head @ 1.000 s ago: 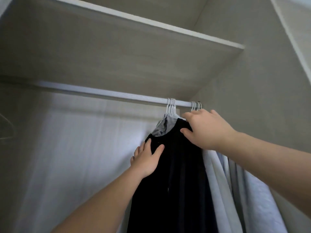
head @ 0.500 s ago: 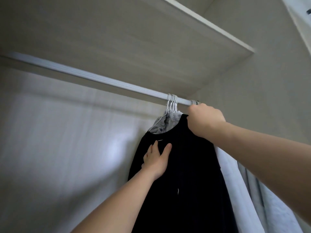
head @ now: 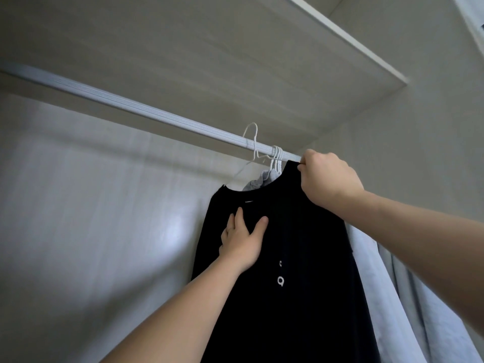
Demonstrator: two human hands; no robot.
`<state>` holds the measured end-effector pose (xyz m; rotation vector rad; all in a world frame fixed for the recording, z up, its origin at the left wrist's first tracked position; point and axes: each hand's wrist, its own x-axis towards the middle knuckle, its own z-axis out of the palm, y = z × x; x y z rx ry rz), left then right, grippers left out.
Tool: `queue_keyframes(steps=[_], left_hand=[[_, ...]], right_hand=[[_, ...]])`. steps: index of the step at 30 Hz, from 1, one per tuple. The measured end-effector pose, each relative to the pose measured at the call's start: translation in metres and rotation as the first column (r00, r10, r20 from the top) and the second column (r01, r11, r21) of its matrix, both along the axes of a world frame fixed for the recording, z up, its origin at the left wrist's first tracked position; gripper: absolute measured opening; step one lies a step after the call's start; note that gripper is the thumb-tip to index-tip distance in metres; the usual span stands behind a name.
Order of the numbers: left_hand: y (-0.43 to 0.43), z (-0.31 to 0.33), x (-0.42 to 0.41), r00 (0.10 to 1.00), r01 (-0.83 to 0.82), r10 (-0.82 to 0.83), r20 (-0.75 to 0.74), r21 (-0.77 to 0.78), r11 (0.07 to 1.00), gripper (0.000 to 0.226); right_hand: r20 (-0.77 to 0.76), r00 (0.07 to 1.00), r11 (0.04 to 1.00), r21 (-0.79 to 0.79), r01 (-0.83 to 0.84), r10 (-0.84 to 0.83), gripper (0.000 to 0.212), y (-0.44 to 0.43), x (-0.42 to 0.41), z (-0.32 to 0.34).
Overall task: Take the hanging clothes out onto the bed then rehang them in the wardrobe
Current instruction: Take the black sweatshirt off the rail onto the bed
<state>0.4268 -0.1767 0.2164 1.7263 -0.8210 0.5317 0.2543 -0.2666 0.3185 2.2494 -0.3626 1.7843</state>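
Observation:
A black garment point(head: 296, 258) hangs on a white wire hanger point(head: 252, 142) whose hook stands lifted above the white rail point(head: 146, 112). My right hand point(head: 327, 176) grips the garment's right shoulder just under the rail. My left hand point(head: 243, 239) lies flat against the black cloth below the neckline, fingers spread. Behind the black garment a grey garment point(head: 258, 180) hangs from several white hangers point(head: 277, 155) still hooked on the rail. Pale blue clothes point(head: 392, 297) hang further right, partly hidden by my right arm.
A wooden shelf point(head: 235, 61) runs right above the rail. The wardrobe's back panel point(head: 91, 218) and right side wall point(head: 432, 140) close the space. The rail's left stretch carries no hangers.
The black garment's hanger hook has come up off the rail and shifted left. My right hand closed on the shoulder and my left hand slid onto the chest of the garment.

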Motion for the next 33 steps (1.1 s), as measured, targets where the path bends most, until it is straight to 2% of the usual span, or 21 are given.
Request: queue_keyframes(steps=[3, 9, 15, 20, 23, 27, 33], left_hand=[[0.006, 0.010, 0.000, 0.999, -0.025, 0.028, 0.046, -0.070, 0.997, 0.082], [0.018, 0.016, -0.015, 0.939, -0.238, 0.275, 0.208, -0.186, 0.953, 0.076], [0.011, 0.020, -0.053, 0.864, -0.291, 0.374, 0.336, -0.270, 0.918, 0.071], [-0.016, 0.025, -0.100, 0.848, -0.261, 0.363, 0.386, -0.293, 0.920, 0.067], [-0.037, 0.024, -0.136, 0.815, -0.208, 0.354, 0.459, -0.338, 0.918, 0.052], [-0.068, 0.020, -0.192, 0.827, -0.105, 0.310, 0.470, -0.412, 0.905, 0.025], [-0.115, 0.009, -0.291, 0.811, 0.017, 0.236, 0.535, -0.425, 0.905, 0.026]], right_hand=[[0.039, 0.999, 0.999, -0.022, -0.028, 0.028, 0.020, 0.000, -0.008, 0.003], [0.050, 0.998, 0.996, -0.077, -0.033, 0.037, 0.020, -0.014, -0.051, -0.011], [0.049, 0.998, 0.987, -0.155, 0.036, -0.028, 0.022, -0.042, -0.120, -0.035], [0.051, 0.993, 0.973, -0.201, 0.113, -0.105, 0.023, -0.068, -0.188, -0.043], [0.055, 0.990, 0.970, -0.200, 0.141, -0.132, 0.024, -0.081, -0.236, -0.048], [0.049, 0.980, 0.961, -0.196, 0.198, -0.192, 0.023, -0.099, -0.307, -0.053], [0.057, 0.950, 0.933, -0.182, 0.311, -0.306, 0.021, -0.121, -0.427, -0.076]])
